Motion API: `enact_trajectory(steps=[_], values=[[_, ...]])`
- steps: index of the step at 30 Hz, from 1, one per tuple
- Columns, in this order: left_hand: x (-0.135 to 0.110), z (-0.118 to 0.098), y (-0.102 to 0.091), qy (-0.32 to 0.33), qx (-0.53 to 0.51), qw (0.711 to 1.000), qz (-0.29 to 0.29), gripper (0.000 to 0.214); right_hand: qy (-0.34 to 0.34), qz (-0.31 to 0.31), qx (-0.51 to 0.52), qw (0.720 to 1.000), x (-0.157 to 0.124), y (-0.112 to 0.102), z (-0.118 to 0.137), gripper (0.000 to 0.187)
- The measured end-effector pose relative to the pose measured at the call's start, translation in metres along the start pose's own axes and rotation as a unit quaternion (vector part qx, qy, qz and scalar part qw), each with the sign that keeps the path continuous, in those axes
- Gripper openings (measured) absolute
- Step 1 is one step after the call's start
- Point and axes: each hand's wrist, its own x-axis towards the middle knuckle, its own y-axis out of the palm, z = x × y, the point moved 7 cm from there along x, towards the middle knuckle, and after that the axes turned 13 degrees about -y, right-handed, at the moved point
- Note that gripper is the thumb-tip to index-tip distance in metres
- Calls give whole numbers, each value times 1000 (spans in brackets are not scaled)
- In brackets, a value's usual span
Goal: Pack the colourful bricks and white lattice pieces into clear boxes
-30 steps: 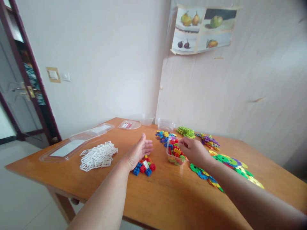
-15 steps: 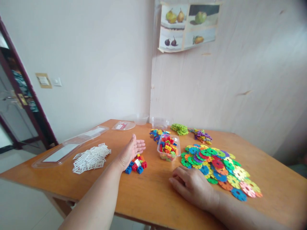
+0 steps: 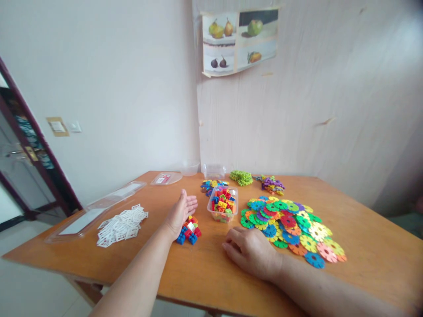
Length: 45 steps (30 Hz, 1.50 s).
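My left hand (image 3: 181, 213) stands on edge on the table, fingers stretched out and palm facing right, with nothing in it. Right beside its palm lies a small pile of toy building bricks (image 3: 191, 230), blue, red, white and orange, partly hidden behind the wrist. My right hand (image 3: 250, 252) rests on the table with its fingers curled in; nothing shows in it. A clear plastic tub (image 3: 215, 215) filled with colourful bricks stands between and beyond both hands. Near the right hand's knuckles spreads a large heap of notched plastic discs (image 3: 291, 232) in many colours.
White lattice pieces (image 3: 123, 224) lie at the left, beside long clear lids (image 3: 81, 222). Toward the back are a round lid (image 3: 165, 178), clear containers (image 3: 214, 170), small blue and yellow pieces (image 3: 208, 186), green pieces (image 3: 241, 177) and purple pieces (image 3: 272, 185). A wall rises behind.
The view has turned slightly right and up, so most things appear shifted left. Both hands keep about the same pose and place by the bricks and discs.
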Motion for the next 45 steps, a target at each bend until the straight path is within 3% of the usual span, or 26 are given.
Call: enact_trajectory(steps=[7, 12, 15, 22, 28, 34, 38, 41, 45], values=[[3, 7, 24, -12, 50, 999, 12, 81, -6, -5, 1, 1000, -2, 2, -4, 23], [-2, 1, 17, 7, 78, 997, -4, 69, -8, -8, 8, 1000, -3, 2, -6, 23], [-7, -4, 8, 15, 161, 987, -20, 58, -3, -13, 23, 1000, -3, 2, -8, 22], [-12, -16, -1, 16, 394, 919, -18, 43, 9, -9, 52, 999, -2, 1, -10, 22], [-9, -15, 13, -16, 488, 872, -19, 46, 2, -11, 54, 998, -2, -1, -9, 22], [4, -10, 23, -25, 618, 784, -50, 43, 6, -9, 66, 998, -1, -1, -11, 20], [8, -11, 26, -29, 657, 750, -76, 35, 10, -6, 67, 998, -1, 0, -11, 20], [9, -11, 27, -24, 658, 747, -88, 32, 10, -1, 63, 998, -1, 1, -10, 20], [9, -12, 27, -2, 617, 782, -90, 28, 12, 2, 56, 998, -1, 2, -11, 21]])
